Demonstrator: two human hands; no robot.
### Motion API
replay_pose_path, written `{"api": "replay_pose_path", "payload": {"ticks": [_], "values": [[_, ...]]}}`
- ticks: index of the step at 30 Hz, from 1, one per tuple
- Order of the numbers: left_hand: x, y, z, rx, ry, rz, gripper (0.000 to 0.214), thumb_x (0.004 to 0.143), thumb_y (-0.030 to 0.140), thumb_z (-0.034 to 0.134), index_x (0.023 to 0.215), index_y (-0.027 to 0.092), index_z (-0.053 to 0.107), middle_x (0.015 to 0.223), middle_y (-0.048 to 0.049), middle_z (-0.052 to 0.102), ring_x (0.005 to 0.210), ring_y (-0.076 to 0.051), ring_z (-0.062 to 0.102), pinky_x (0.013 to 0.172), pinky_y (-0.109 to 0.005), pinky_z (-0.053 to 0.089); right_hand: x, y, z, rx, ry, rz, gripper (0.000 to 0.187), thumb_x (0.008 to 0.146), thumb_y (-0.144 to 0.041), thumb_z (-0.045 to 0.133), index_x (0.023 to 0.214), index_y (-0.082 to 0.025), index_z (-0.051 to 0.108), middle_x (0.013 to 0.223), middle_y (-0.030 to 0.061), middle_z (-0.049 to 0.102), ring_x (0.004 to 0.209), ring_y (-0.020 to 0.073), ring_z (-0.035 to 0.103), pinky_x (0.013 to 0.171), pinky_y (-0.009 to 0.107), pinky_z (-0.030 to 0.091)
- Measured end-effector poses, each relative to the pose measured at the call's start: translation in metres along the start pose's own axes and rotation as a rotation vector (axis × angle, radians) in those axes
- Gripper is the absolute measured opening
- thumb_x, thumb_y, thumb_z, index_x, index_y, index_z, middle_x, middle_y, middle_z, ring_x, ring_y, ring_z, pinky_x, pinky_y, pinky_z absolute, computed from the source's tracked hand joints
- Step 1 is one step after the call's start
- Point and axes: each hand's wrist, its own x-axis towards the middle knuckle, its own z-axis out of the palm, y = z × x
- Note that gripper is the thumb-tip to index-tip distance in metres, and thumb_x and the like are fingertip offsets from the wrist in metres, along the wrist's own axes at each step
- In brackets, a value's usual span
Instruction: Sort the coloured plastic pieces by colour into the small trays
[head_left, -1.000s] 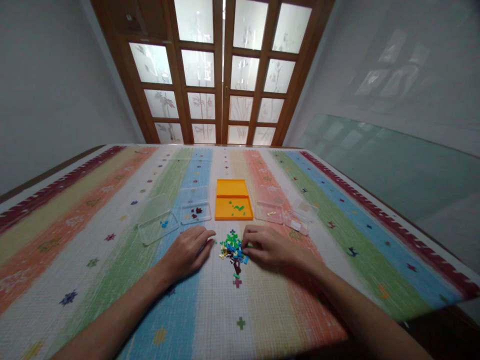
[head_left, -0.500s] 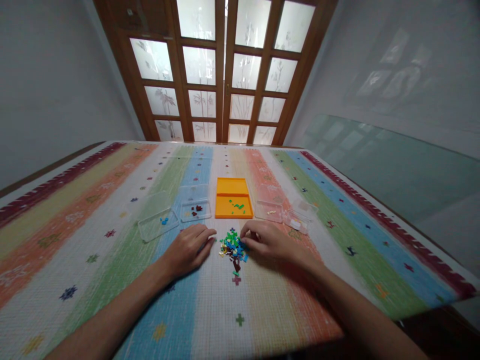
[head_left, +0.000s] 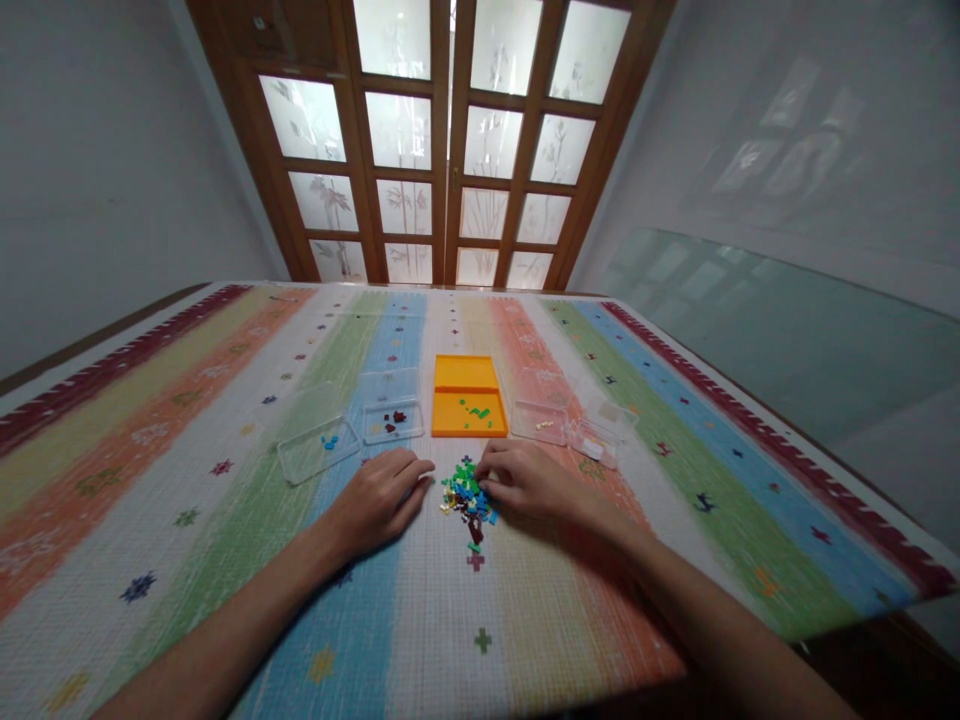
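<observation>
A small pile of tiny coloured bricks (head_left: 466,497) lies on the striped tablecloth (head_left: 225,420) between my hands. My left hand (head_left: 379,498) rests flat on the cloth just left of the pile, fingers stretched out, holding nothing. My right hand (head_left: 525,479) is at the pile's right edge, fingers curled together with the tips down among the bricks; what they pinch is too small to see. Behind the pile an open orange box (head_left: 468,398) holds a few green pieces.
Clear plastic boxes flank the orange one: one with blue bits (head_left: 318,448), one with dark red bits (head_left: 392,420), one with pale bits (head_left: 539,422) and another (head_left: 596,440) at the right. A wooden glazed door (head_left: 450,140) stands behind the table. The table's right edge (head_left: 862,520) runs close by.
My right hand has crept a little left and forward over the pile's right edge. My left hand has stayed put.
</observation>
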Motion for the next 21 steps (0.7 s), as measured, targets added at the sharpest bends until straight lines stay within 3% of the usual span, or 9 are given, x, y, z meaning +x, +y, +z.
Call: {"api": "replay_pose_path", "payload": {"ticks": [13,21], "values": [[-0.001,-0.001,0.003,0.009,-0.013,-0.001,0.02,0.103,0.019,0.044,0.109,0.015,0.063,0.087,-0.0081,0.067,0.079,-0.021,0.064,0.073,-0.033,0.053,0.006,-0.008,0.002,-0.085,-0.022,0.108,0.013,0.088,-0.014,0.063,0.092,-0.015,0.074,0.093,0.0091,0.072,0.081,0.0182,0.063,0.075,0.029,0.046],[0.0,-0.001,0.004,0.002,0.015,0.03,0.019,0.102,0.016,0.045,0.109,0.013,0.063,0.088,-0.0087,0.067,0.08,-0.022,0.064,0.073,-0.033,0.052,0.013,-0.014,-0.004,-0.116,-0.077,0.161,0.012,0.083,-0.012,0.065,0.088,-0.014,0.075,0.086,0.0075,0.072,0.076,0.0162,0.06,0.069,0.026,0.043]]}}
